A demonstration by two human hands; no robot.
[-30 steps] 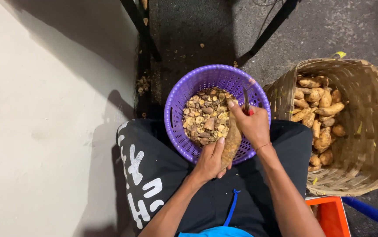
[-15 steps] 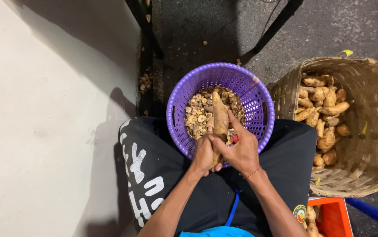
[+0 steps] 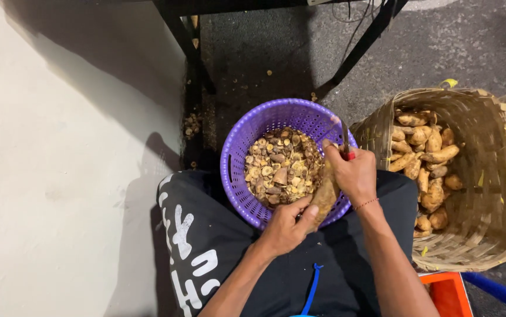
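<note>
A: What's held right now?

B: One sweet potato (image 3: 323, 198), long and brown, is gripped at its lower end by the left hand (image 3: 285, 230). Left fingers (image 3: 306, 212) are curled tight around it. It is held tilted over the near rim of the purple basket (image 3: 247, 135).

A: And the right hand?

B: The right hand (image 3: 356, 173) is closed on one small knife (image 3: 345, 144) (red bit of handle seen at the fist, blade pointing up and away). Right fingers are wrapped around the handle, pressed together. The fist sits at the potato's upper end; whether the blade touches the skin cannot be told.

A: Basket count?

B: Two are fully seen. The one purple plastic basket, perforated and round, is wedged between the knees and is about half filled with cut scraps (image 3: 279, 167) (too many to count). One woven basket (image 3: 488, 235) stands just beside it on the right, on the floor; roughly fifteen whole sweet potatoes (image 3: 423, 152) are visible inside, piled against its left wall. The edge of another woven basket is cut off at the far right.

A: Anything else nearby?

B: One orange crate (image 3: 449, 293) corner is seen at the bottom right, beside the right forearm. Black shorts (image 3: 206, 246) with white print are worn. A few scraps lie on the dark floor (image 3: 441, 41) beyond the purple basket.
</note>
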